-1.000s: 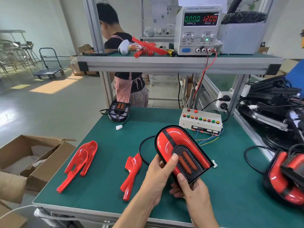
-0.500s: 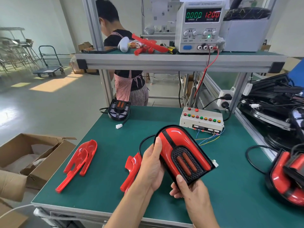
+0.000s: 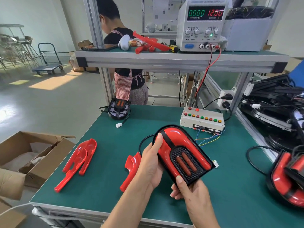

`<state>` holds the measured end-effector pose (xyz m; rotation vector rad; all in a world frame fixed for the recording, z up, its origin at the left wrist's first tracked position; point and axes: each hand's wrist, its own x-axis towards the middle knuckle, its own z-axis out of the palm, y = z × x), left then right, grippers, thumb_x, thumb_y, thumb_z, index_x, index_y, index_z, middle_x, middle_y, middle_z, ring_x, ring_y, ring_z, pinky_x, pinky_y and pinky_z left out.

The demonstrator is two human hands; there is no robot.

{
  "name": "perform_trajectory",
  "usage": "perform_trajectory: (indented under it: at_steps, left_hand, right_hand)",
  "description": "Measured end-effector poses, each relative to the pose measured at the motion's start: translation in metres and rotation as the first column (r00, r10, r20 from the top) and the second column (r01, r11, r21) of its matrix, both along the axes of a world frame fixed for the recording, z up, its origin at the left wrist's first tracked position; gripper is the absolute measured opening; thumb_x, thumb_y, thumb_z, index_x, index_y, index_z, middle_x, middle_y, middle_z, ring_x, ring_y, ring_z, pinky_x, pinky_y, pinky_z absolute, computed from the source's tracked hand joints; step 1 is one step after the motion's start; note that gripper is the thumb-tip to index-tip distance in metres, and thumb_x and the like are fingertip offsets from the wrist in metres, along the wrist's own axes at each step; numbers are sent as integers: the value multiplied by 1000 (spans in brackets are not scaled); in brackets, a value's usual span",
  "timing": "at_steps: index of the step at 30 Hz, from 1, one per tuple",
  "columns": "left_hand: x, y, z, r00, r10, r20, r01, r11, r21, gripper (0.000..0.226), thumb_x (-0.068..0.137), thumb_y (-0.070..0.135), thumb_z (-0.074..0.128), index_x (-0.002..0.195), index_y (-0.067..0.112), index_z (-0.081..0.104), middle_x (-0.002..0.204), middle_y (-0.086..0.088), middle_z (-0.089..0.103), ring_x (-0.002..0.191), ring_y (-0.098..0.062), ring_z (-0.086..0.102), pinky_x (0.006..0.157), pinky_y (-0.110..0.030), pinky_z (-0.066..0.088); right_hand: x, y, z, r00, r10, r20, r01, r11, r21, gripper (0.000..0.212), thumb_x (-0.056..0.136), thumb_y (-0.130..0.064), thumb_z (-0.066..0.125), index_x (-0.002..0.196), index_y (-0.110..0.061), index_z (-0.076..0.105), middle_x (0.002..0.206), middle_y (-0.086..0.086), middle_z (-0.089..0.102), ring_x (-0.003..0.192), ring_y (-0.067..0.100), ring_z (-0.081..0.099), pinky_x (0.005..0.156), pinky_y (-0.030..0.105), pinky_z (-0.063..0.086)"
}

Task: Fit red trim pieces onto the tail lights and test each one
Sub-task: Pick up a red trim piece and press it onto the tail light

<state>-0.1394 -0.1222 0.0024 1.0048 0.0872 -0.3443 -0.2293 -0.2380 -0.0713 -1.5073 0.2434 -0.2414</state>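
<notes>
I hold a tail light (image 3: 182,152) above the green table (image 3: 107,191); it has a black housing, a red trim arch on top and two orange lenses in a black mesh. My left hand (image 3: 152,163) grips its left edge, thumb pressed along the red trim. My right hand (image 3: 189,191) grips its near end from below, thumb on the black rim. Loose red trim pieces (image 3: 77,162) lie at the left, and another red trim piece (image 3: 130,170) lies partly hidden behind my left hand. A bare black tail light (image 3: 119,107) sits at the table's far left.
A white test box with coloured buttons (image 3: 202,118) sits behind the light, wired to a power supply (image 3: 204,23) on the shelf. Finished red lights (image 3: 289,180) lie at the right edge. An open cardboard box (image 3: 29,155) stands left. A person in an apron (image 3: 126,76) works behind the bench.
My left hand slid up the light's left side, the thumb moving from the mesh area to the upper red trim. The light stays held in about the same place.
</notes>
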Motion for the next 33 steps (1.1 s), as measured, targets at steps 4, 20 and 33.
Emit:
perform_trajectory:
  at_steps: [4, 20, 33]
  left_hand:
    - [0, -1, 1, 997, 67, -41, -70, 996, -61, 71, 77, 44, 70, 132, 0, 61, 123, -20, 70, 119, -36, 65, 107, -51, 49]
    - [0, 1, -10, 985, 150, 80, -160, 977, 140, 39, 100, 33, 61, 129, 7, 60, 124, -9, 71, 115, -21, 67, 112, -49, 44]
    - [-25, -6, -18, 872, -81, 482, -141, 903, 406, 20, 95, 47, 52, 102, 28, 57, 101, 0, 67, 90, -7, 59, 82, -24, 49]
  right_hand:
    - [-1, 1, 1, 1000, 14, -3, -14, 1000, -9, 47, 87, -45, 76, 100, -2, 63, 77, 16, 74, 64, 32, 73, 57, 30, 56]
    - [-9, -18, 34, 862, -486, 144, 507, 830, -233, 47, 87, -53, 72, 124, -28, 59, 124, -5, 58, 113, 16, 63, 85, 6, 44]
    - [55, -39, 112, 969, 241, -48, -240, 885, -400, 16, 88, -27, 78, 102, -30, 71, 98, -14, 75, 94, 2, 69, 86, 25, 51]
